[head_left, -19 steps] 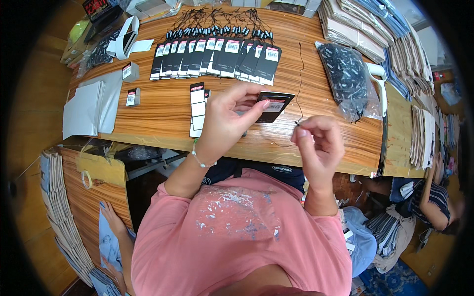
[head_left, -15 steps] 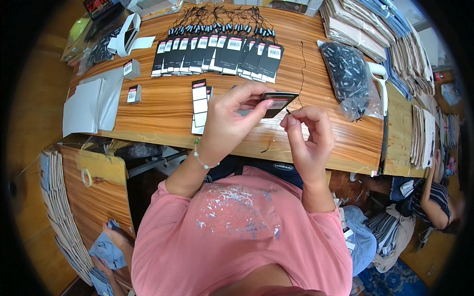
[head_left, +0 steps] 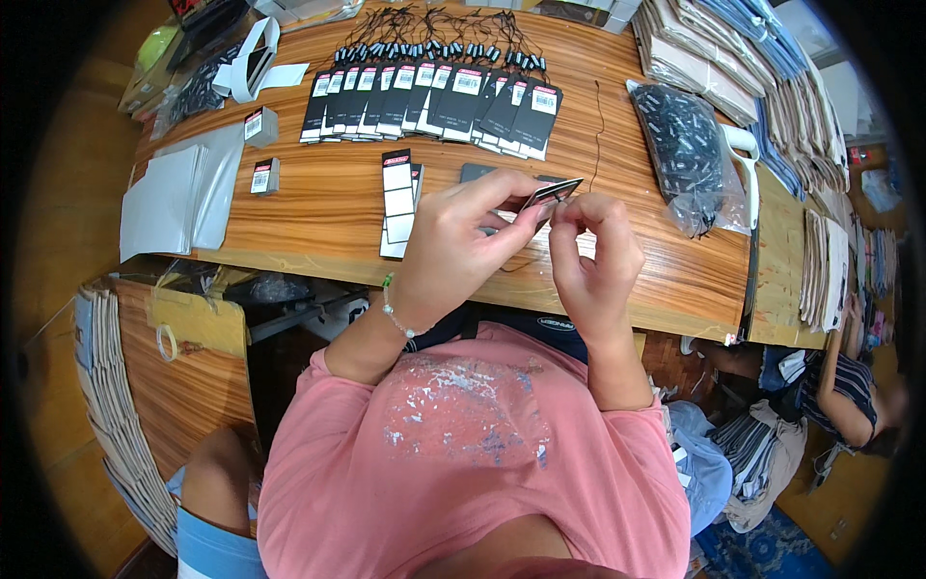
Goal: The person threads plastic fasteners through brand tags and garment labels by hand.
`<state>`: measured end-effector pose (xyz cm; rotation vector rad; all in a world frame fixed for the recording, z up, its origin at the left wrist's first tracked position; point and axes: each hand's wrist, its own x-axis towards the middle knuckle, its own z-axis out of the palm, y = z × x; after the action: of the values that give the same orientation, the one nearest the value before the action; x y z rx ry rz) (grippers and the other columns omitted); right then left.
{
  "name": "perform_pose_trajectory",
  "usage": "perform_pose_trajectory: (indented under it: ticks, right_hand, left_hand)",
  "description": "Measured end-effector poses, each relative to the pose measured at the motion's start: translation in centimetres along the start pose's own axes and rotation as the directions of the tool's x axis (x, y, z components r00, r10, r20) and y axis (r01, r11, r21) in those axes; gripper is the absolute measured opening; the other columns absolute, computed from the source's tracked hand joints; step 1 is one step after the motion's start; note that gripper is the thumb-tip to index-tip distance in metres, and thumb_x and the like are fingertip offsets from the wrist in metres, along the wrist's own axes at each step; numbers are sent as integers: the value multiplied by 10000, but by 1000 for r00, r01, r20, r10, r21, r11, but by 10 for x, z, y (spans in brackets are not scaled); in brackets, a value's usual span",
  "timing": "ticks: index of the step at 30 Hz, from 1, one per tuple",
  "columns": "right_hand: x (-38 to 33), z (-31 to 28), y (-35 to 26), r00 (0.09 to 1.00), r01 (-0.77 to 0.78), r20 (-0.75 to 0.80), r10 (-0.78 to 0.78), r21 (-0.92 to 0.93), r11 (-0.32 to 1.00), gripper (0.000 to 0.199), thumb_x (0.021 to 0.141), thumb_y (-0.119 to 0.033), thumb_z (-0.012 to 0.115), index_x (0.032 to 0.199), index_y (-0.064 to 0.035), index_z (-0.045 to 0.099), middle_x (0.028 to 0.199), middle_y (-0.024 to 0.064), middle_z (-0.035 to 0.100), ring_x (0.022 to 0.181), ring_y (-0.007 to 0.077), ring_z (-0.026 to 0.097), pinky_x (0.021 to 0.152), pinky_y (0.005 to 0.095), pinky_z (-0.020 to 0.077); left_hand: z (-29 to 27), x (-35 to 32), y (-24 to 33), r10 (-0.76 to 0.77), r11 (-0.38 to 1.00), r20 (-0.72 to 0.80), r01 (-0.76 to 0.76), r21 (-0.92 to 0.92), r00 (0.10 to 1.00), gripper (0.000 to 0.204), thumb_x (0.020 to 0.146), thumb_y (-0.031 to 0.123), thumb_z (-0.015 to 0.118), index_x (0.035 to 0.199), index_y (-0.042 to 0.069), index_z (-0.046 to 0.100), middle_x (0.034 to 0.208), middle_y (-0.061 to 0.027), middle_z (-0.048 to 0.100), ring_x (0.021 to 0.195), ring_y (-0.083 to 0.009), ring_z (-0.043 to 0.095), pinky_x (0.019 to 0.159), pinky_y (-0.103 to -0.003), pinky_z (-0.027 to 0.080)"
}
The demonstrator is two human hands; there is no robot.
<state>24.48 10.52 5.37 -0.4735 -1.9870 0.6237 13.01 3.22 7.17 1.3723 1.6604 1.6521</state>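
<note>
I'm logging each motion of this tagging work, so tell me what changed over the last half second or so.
The right hand moved left, from apart over the table edge up to the black tag; its fingers now meet the tag's corner. The left hand kept hold of the tag, barely shifting. The row of finished tags, the label strip and the plastic bag stayed put.

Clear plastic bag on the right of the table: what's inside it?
The clear plastic bag holds a dense heap of small black pieces, too small to tell what kind. A white handle-shaped thing lies at the bag's right edge. Whatever is under the heap is covered.
</note>
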Motion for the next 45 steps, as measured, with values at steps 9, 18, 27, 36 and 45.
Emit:
perform_pose_trajectory:
  ticks: [9, 18, 27, 36, 45]
  right_hand:
    - [-4, 2, 4, 827, -509, 242, 507, 706, 493, 147, 781, 76, 466, 846, -26, 383, 710, 25, 511, 636, 72, 499, 568, 181, 409]
    - [-10, 9, 14, 905, -401, 103, 414, 533, 745, 131, 717, 91, 516, 759, -14, 449, 678, 56, 535, 608, 95, 526, 522, 232, 425]
    - [-5, 6, 18, 992, -50, 123, 38, 103, 993, 123, 718, 87, 523, 742, -12, 454, 705, 53, 525, 603, 102, 520, 512, 229, 417]
    - [-4, 3, 18, 952, -304, 140, 272, 328, 894, 127, 714, 95, 505, 773, 0, 445, 642, 36, 494, 564, 75, 494, 494, 211, 403]
    - [-2, 1, 11, 998, -67, 7, 66, 106, 992, 177, 663, 124, 525, 772, 2, 457, 631, 64, 507, 519, 147, 517, 466, 247, 415]
  left_hand:
    - [-3, -2, -9, 49, 983, 88, -63, 174, 995, 179, 723, -24, 615, 898, -42, 583, 801, -84, 615, 692, -101, 598, 597, -210, 510]
    - [-7, 3, -9, -22, 995, 180, 3, 101, 984, 168, 727, -1, 626, 878, -45, 568, 790, -73, 606, 691, -93, 594, 576, -208, 504]
    - [-13, 3, -12, -104, 993, 218, 91, 70, 970, 160, 746, 14, 618, 882, -49, 561, 806, -75, 608, 705, -85, 592, 568, -200, 498]
    - [0, 3, -15, 31, 985, 49, -39, 167, 998, 139, 744, 69, 605, 853, -10, 572, 744, -118, 604, 604, -182, 604, 540, -255, 500]
    - [2, 1, -8, 85, 984, 44, -91, 153, 995, 124, 740, 47, 602, 852, -3, 582, 751, -100, 603, 625, -183, 603, 533, -257, 496]
